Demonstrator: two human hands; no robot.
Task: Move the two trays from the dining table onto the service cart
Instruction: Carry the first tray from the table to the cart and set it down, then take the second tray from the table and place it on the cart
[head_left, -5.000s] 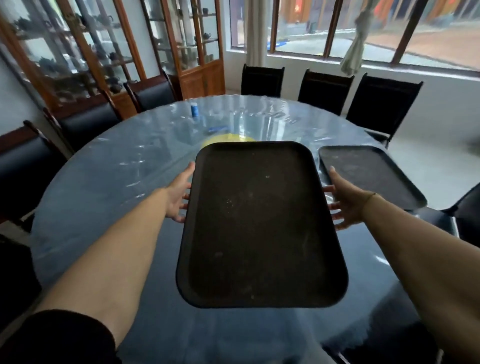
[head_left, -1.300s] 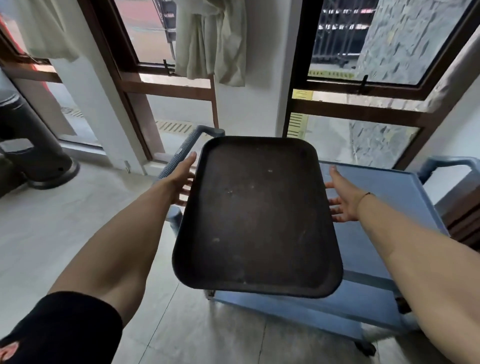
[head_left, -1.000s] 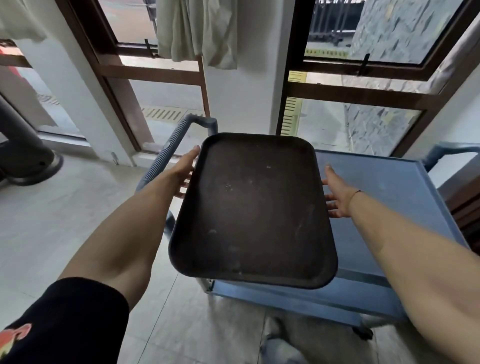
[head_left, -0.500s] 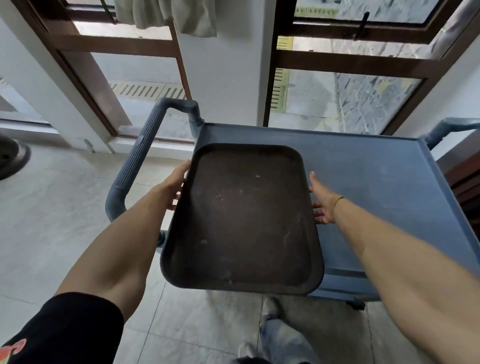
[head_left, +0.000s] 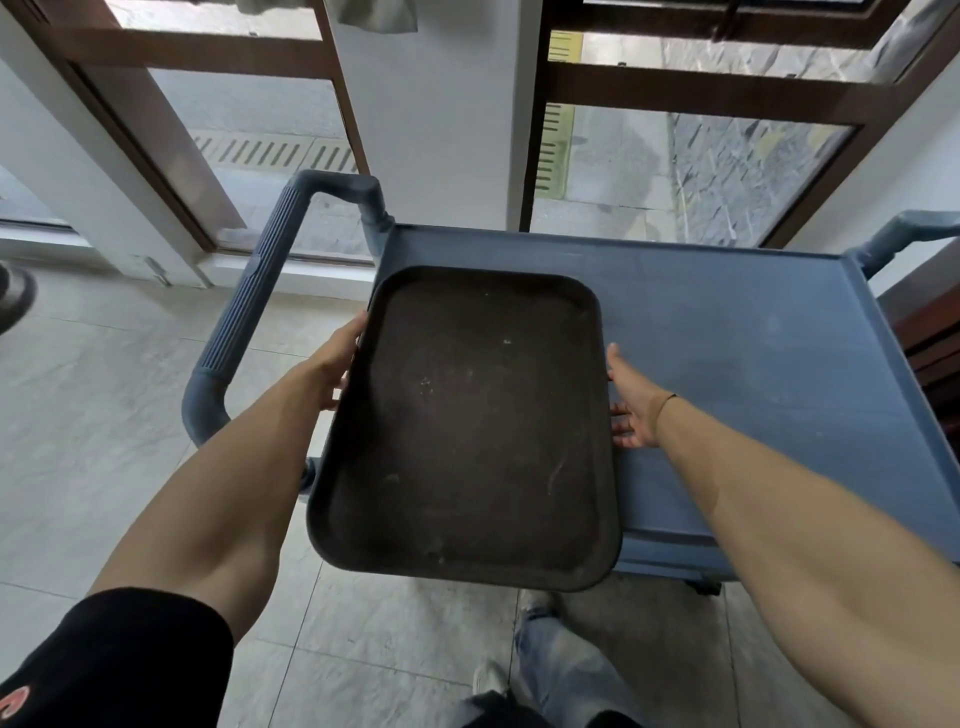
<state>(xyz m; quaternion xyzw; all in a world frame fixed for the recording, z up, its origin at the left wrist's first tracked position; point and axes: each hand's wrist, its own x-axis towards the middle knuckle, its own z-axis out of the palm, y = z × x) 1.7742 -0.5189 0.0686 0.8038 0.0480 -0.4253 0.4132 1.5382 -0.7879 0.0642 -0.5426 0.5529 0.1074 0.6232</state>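
Note:
I hold a dark brown rectangular tray (head_left: 470, 426) between both hands, long side running away from me. My left hand (head_left: 337, 358) grips its left rim and my right hand (head_left: 631, 405) grips its right rim, fingers under the edge. The tray's far half hangs over the left part of the blue service cart (head_left: 753, 364); its near end juts out past the cart's front edge, above the floor. Whether the tray touches the cart top is unclear. The second tray and the dining table are out of view.
The cart's ribbed blue handle (head_left: 249, 296) loops out on the left, another handle (head_left: 904, 234) at far right. Brown-framed windows and a white pillar (head_left: 431, 119) stand behind the cart. Dark wooden furniture (head_left: 930, 332) borders the right. My leg and shoe (head_left: 550, 665) are below on tiled floor.
I carried the tray away from the dining table to the cart. Over the last second it has moved forward and down over the cart's left side.

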